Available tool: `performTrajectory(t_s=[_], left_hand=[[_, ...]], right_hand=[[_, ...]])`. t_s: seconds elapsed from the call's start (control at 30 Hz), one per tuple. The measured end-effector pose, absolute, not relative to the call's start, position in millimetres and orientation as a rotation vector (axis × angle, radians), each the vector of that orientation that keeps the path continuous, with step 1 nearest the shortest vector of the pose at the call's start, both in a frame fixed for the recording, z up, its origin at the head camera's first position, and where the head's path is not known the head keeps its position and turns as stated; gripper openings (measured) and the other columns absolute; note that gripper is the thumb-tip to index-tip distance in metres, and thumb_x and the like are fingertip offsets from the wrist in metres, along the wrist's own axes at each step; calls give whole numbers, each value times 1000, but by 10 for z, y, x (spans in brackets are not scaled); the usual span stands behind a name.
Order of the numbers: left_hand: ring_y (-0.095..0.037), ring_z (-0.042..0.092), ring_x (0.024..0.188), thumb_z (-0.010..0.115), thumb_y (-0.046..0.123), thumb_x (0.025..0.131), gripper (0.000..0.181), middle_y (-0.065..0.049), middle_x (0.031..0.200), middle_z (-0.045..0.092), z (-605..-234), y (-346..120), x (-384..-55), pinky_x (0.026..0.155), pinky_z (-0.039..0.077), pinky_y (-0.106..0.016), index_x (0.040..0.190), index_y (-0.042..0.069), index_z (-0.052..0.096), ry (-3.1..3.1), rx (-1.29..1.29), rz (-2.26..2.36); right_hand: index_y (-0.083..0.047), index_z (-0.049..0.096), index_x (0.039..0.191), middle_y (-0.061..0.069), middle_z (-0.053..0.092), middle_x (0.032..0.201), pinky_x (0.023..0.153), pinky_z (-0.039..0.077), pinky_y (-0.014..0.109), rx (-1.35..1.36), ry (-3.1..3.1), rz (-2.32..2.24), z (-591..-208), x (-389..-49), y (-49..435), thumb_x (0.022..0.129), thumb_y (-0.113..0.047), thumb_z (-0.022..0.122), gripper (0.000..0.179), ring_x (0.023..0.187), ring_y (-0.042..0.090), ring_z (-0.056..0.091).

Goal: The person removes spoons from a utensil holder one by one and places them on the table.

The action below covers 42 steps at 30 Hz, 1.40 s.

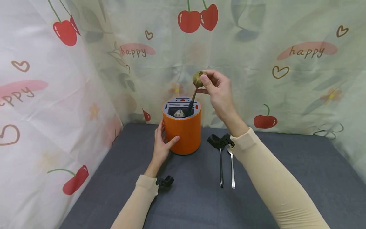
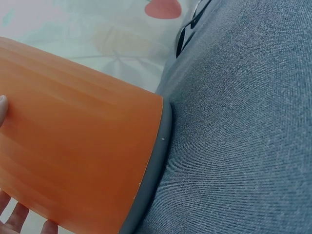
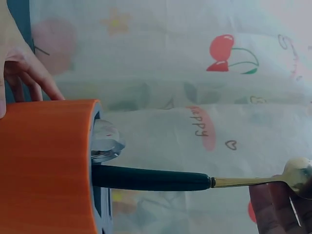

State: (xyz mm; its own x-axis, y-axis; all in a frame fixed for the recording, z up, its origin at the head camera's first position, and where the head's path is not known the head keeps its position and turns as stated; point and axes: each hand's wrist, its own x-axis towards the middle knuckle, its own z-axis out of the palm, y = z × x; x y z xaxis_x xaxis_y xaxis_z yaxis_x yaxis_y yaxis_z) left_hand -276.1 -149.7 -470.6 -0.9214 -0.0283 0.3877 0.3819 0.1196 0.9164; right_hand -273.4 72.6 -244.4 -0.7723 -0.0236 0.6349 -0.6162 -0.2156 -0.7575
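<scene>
An orange cylindrical utensil holder [image 1: 183, 135] with a grey slotted top stands upright on the table. My left hand [image 1: 162, 145] grips its left side, with the thumb across the front and the fingers [image 2: 19, 214] around the far side. By its gold-coloured bowl, my right hand [image 1: 218, 92] pinches a spoon [image 1: 198, 79] above the holder. The spoon's dark green handle [image 3: 151, 178] points down, its lower end inside the holder's large front opening. Beside that handle, the shiny bowl of another spoon [image 3: 105, 134] sticks up from the same opening.
Two slim metal utensils lie on the grey tablecloth right of the holder: a dark-handled one [image 1: 221, 168] and a silver spoon [image 1: 232, 168]. The right wrist camera [image 1: 220, 141] overlaps their upper ends. A patterned curtain [image 1: 243, 95] hangs behind the table and along its left side.
</scene>
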Motion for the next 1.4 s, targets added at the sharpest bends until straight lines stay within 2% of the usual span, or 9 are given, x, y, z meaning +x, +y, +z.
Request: performTrajectory(t_s=[0.33, 0.5, 0.7, 1.0, 1.4], left_hand=[[-31, 28, 151, 79, 12, 94, 97, -10, 165, 23, -4702, -1493, -2770, 123, 26, -58, 168, 26, 18, -2066, -359, -1892], [-30, 28, 151, 79, 13, 94, 97, -9, 165, 23, -4702, -1499, -2763, 122, 27, -57, 168, 27, 18, -2070, -357, -1890], [-27, 29, 151, 79, 17, 95, 95, -6, 164, 24, -4714, -1508, -2763, 122, 28, -56, 167, 31, 19, -2089, -349, -1868], [-26, 29, 150, 79, 19, 95, 95, -5, 164, 25, -4706, -1504, -2764, 122, 28, -56, 167, 33, 19, -2096, -345, -1872], [-27, 29, 150, 79, 21, 95, 95, -5, 163, 25, -4707, -1498, -2761, 123, 28, -56, 167, 32, 18, -2097, -348, -1872]], right_hand=[[8, 68, 116, 11, 66, 97, 74, 61, 32, 745, -1628, 2028, -2287, -2654, 848, 103, -3, 62, 18, 84, 27, 62], [8, 69, 115, 11, 65, 96, 72, 61, 33, 743, -1639, 2040, -2336, -2653, 958, 103, -3, 62, 17, 83, 26, 62], [11, 68, 115, 8, 67, 91, 68, 60, 30, 689, -1701, 2047, -2457, -2698, 1095, 103, -4, 63, 19, 77, 22, 62], [13, 65, 117, 5, 68, 94, 69, 59, 27, 591, -1856, 2055, -2748, -2710, 1380, 104, -7, 63, 24, 83, 18, 63], [8, 66, 117, 5, 68, 98, 68, 60, 28, 472, -1952, 2146, -3151, -2662, 1794, 104, -13, 65, 25, 84, 18, 65]])
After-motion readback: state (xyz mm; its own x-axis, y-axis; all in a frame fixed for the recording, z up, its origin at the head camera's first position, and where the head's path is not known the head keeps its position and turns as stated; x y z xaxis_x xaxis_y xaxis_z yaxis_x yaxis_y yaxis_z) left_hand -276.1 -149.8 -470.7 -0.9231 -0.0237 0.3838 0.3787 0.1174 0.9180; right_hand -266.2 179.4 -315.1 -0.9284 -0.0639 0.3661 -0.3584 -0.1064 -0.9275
